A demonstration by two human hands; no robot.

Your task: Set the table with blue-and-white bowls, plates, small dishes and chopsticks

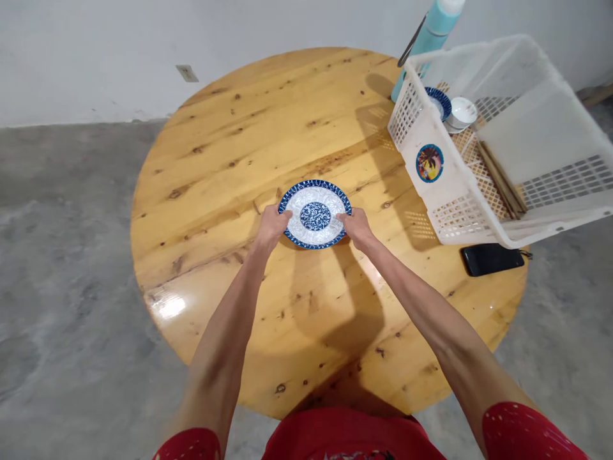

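A: Where is the round blue-and-white patterned ceramic plate (315, 214)?

B: Mid-worktop on the round varnished pine worktop (230, 191), the left hand (272, 229) at nine o'clock of it, the right hand (355, 229) at three, fingers closed on its rim.

A: Handling advice?

B: Keep it level, grip even; the white plastic basket (507, 160) sits at two o'clock.

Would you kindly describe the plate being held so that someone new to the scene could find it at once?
Start at the round wooden table and look at its middle, left of the white plastic basket. There the left hand and right hand grip opposite edges of the plate. Unlike the small dishes inside the basket, it sits out on the open wood, with a blue patterned rim and a blue centre medallion.
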